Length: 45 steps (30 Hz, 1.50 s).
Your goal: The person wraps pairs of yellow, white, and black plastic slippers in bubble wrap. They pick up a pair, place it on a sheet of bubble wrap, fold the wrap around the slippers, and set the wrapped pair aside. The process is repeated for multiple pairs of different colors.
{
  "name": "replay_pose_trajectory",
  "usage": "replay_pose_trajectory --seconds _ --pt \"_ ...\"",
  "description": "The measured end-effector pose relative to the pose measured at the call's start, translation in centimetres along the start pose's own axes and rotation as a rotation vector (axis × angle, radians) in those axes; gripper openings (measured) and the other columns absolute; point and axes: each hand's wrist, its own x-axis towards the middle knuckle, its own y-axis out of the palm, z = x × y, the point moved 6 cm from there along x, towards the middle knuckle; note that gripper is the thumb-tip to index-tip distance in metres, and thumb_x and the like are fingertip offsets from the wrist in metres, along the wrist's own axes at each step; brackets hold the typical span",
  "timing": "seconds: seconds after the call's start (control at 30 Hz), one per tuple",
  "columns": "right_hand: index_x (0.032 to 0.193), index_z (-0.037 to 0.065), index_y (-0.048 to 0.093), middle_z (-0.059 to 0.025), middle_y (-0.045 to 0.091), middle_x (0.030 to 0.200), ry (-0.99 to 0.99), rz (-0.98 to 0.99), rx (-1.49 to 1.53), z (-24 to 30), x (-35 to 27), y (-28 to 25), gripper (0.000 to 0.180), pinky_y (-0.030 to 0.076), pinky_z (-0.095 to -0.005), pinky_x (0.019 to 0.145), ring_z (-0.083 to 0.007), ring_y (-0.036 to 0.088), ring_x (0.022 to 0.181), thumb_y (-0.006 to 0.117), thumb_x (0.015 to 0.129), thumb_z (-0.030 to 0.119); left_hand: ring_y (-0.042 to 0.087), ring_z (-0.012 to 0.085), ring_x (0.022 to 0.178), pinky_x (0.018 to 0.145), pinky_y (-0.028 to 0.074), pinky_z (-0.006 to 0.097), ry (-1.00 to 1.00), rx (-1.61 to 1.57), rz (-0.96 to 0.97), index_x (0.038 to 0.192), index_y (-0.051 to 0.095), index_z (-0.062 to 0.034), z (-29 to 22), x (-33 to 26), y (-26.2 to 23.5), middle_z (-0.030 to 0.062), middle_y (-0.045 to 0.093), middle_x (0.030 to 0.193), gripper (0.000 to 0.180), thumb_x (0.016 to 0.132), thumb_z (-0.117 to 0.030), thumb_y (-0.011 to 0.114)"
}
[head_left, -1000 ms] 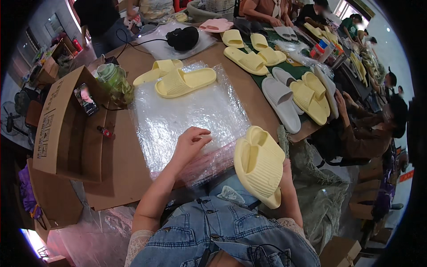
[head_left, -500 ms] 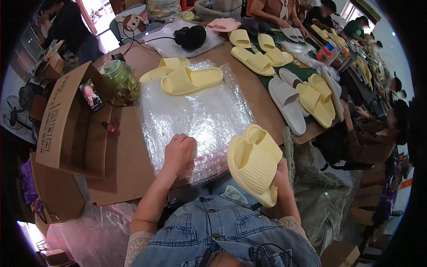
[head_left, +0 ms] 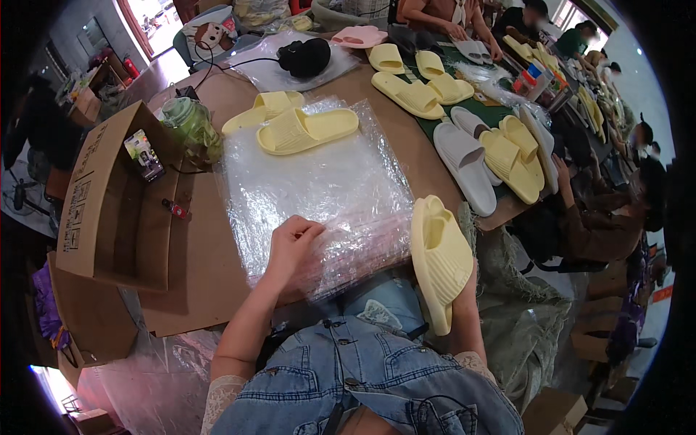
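1. The tabletop (head_left: 206, 272) is spreading beneath everything, its brown covering partly disappearing under film, box and slippers.
2. The clear plastic sheets (head_left: 319, 170) are lying in front of the person, glare blurring their layers.
3. The cardboard box (head_left: 85, 210) is standing at the left, its inside darkening in shadow.
4. The yellow slipper (head_left: 444, 268) is tilting upright at the sheets' right edge; whether a second one is nesting with it is hard to tell.
5. The right hand (head_left: 470, 281) is holding that slipper, which is hiding most of the grip.
6. The left hand (head_left: 288, 241) is bending its fingers over the sheets; whether its grip is pinching film, I cannot tell.
7. The phone (head_left: 145, 155) is leaning in the box, its screen too small to make out.
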Motion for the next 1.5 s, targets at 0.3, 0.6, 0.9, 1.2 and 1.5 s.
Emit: replay_pose_trajectory --seconds 0.3,0.6,0.9,1.2,1.5 --pt "0.116 -0.005 0.068 -0.0113 0.075 0.106 -0.042 -0.033 0.005 -0.1 0.3 -0.6 0.029 0.058 -0.034 0.083 -0.019 0.072 0.096 0.065 0.089 0.003 0.06 0.0092 0.077 0.077 0.051 0.027 -0.282 -0.576 0.145 0.106 0.072 0.0013 0.5 1.9 2.5 -0.0002 0.066 0.086 0.026 0.101 -0.021 0.061" --pt "0.111 0.0 0.072 -0.0078 0.075 0.109 -0.487 0.243 -0.703 5.4 -0.4 6.3 0.03 0.055 -0.0351 0.089 -0.0203 0.072 0.099 0.078 0.082 0.008 0.056 0.0071 0.07 0.067 0.048 0.024 -0.104 -0.342 0.057 0.108 0.072 -0.0011 -1.4 1.8 3.0 0.0005 0.065 0.082 0.019 0.098 -0.015 0.064" --pt "0.073 0.002 0.069 -0.0163 0.066 0.068 -0.506 0.53 -1.314 3.8 3.5 10.9 0.026 0.051 -0.0467 0.063 -0.0367 0.065 0.064 0.073 0.075 0.028 0.06 0.0137 0.07 0.065 0.049 0.029 0.208 0.013 -0.016 0.1 0.075 -0.0037 -5.6 0.9 0.9 0.005 0.065 0.084 0.014 0.093 -0.01 0.065" --pt "0.063 0.001 0.069 -0.0175 0.064 0.062 -0.486 0.488 -1.63 5.4 2.9 11.5 0.045 0.052 -0.0468 0.062 -0.0353 0.066 0.061 0.067 0.084 0.041 0.063 0.0233 0.076 0.069 0.049 0.032 0.247 0.103 -0.014 0.099 0.075 -0.004 -7.5 0.8 -0.7 0.0119 0.066 0.086 0.014 0.09 -0.011 0.066" --pt "0.065 0.001 0.07 -0.0189 0.064 0.061 -0.405 0.495 -1.539 1.1 2.2 13.3 0.05 0.053 -0.0476 0.06 -0.0358 0.066 0.058 0.064 0.086 0.046 0.066 0.0331 0.08 0.073 0.054 0.04 0.394 0.234 0.119 0.098 0.073 -0.0044 -10.2 -0.9 3.7 0.0126 0.068 0.089 0.016 0.09 -0.016 0.066"
